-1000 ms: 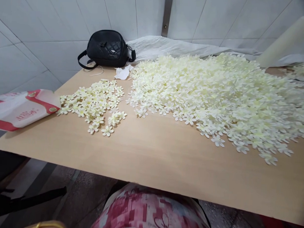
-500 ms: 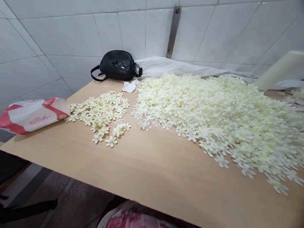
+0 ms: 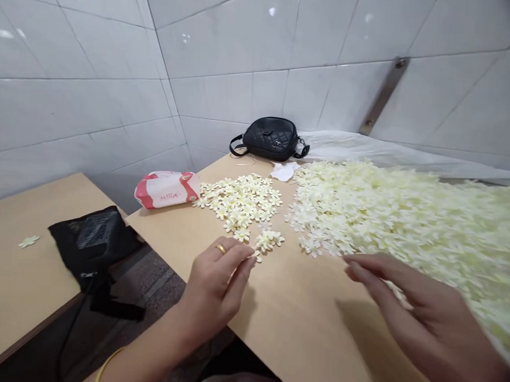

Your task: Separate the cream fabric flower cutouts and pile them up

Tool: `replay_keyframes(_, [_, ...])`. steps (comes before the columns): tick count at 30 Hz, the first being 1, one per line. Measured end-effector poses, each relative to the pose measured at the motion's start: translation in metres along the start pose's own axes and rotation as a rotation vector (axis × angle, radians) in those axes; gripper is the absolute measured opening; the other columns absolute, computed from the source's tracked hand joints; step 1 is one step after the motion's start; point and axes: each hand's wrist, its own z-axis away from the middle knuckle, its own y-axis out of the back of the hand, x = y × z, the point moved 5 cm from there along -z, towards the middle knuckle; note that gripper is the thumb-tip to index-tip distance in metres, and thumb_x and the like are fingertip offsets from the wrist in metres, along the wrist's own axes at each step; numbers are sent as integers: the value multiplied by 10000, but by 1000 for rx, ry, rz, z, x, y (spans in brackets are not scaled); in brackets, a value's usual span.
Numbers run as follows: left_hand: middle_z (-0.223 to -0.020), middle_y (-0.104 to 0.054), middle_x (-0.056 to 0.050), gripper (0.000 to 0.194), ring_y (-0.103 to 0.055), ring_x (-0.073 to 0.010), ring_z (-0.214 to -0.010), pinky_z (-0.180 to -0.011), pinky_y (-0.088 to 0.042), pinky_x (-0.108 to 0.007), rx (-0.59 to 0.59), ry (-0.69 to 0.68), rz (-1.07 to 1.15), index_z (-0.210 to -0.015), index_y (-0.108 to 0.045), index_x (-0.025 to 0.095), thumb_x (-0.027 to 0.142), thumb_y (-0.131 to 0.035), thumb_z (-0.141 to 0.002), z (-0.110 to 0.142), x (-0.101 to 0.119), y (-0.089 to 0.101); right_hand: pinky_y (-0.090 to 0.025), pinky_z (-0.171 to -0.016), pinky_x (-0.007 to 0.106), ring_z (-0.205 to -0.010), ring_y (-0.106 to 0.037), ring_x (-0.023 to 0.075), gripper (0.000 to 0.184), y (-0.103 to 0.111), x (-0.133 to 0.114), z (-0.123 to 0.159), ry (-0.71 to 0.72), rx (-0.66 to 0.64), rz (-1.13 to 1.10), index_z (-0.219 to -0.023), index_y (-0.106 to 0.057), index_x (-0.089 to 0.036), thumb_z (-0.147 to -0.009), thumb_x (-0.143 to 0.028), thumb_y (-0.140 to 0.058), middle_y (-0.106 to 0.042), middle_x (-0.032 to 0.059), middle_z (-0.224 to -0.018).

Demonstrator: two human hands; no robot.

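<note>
My left hand (image 3: 220,284), with a gold ring and a bangle, is above the front of the table. Its thumb and fingers are pinched together, and the tips are beside a cream flower head (image 3: 257,256); whether they hold anything is hidden. Opposite it, my right hand (image 3: 418,313) has thumb and forefinger pressed together at the edge of the large pile of artificial flower heads (image 3: 405,213). What may be in that pinch is too small to make out. Between and beyond the hands lies a smaller heap of yellow-centred flower heads (image 3: 242,201).
A red and white tissue pack (image 3: 167,190) lies left of the small heap. Behind are a black handbag (image 3: 270,137) and crumpled white paper (image 3: 284,171). A black mesh bag (image 3: 95,235) hangs over the side table (image 3: 17,283), where a single flower lies. Tiled walls stand behind.
Both my hands have come into view over the table, fingers pinched. The camera has turned left, showing the side table and black mesh bag; the flower piles now appear further right.
</note>
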Motion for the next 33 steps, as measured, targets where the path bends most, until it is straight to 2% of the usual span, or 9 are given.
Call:
replay_keyframes(2, [-835, -581, -80, 179, -515, -176, -795, -678, -471, -315, -10, 28, 3, -834, -597, 185, 268, -439, -827, -12, -3, -6, -442, -655, 301, -768, -564, 188, 152, -18, -27, -39, 29, -102, 35, -850, -592, -222, -844, -240, -441, -603, 43, -870])
replay_keyframes(4, [-817, -576, -78, 173, -505, -174, -793, -677, -465, -311, -35, 60, 28, -827, -588, 175, 214, -419, -828, -16, -5, -16, -431, -653, 309, -762, -546, 191, 180, -37, -42, -61, 89, -178, 111, -843, -584, -204, -848, -207, -404, -595, 59, -847])
replay_keyframes(8, [-830, -570, -79, 169, -481, -175, -811, -705, -451, -322, -93, 75, 100, -821, -563, 156, 120, -397, -812, -12, -9, -37, -401, -712, 338, -820, -500, 206, 203, -71, -49, -76, 274, -245, 235, -903, -575, -171, -847, -167, -380, -583, 87, -862])
replay_keyframes(13, [-917, -558, -91, 139, -469, -189, -868, -764, -437, -351, -126, 39, 105, -814, -544, 156, 116, -412, -800, -11, -10, -45, -359, -736, 339, -852, -468, 211, 187, -93, -50, -92, 306, -243, 353, -873, -581, -172, -823, -119, -410, -573, 79, -829])
replay_keyframes(16, [-913, -546, -97, 121, -466, -191, -872, -776, -431, -353, -113, 52, 128, -811, -537, 149, 113, -423, -795, -11, -13, -45, -351, -722, 333, -823, -467, 205, 202, -84, -53, -94, 308, -211, 361, -814, -584, -164, -809, -80, -400, -573, 77, -794])
replay_keyframes(20, [-899, -540, -97, 114, -465, -191, -867, -785, -424, -359, -99, 60, 151, -797, -528, 151, 111, -421, -796, -10, -15, -46, -360, -713, 341, -814, -483, 209, 173, -48, -54, -72, 311, -181, 299, -815, -573, -170, -800, -94, -418, -588, 80, -810])
replay_keyframes(24, [-912, -544, -97, 115, -469, -195, -878, -789, -423, -364, -110, 33, 148, -791, -524, 158, 121, -415, -802, -13, -14, -47, -398, -618, 288, -677, -514, 162, 212, -19, -43, -41, 41, -335, 109, -738, -563, -193, -855, -197, -387, -583, 45, -696])
replay_keyframes(28, [-909, -561, -100, 117, -470, -196, -876, -776, -435, -362, -121, -49, 109, -804, -545, 151, 121, -432, -801, -25, -8, -46, -377, -489, 226, -548, -511, 122, 271, -12, -30, -21, -217, -493, 39, -620, -536, -190, -841, -272, -401, -565, 4, -597])
replay_keyframes(33, [-859, -588, -97, 140, -468, -199, -869, -769, -441, -365, -154, -201, 72, -809, -576, 132, 124, -436, -802, -47, 15, -53, -341, -476, 220, -522, -502, 118, 223, -4, -12, -15, -324, -448, 134, -612, -532, -189, -800, -254, -434, -561, -14, -566])
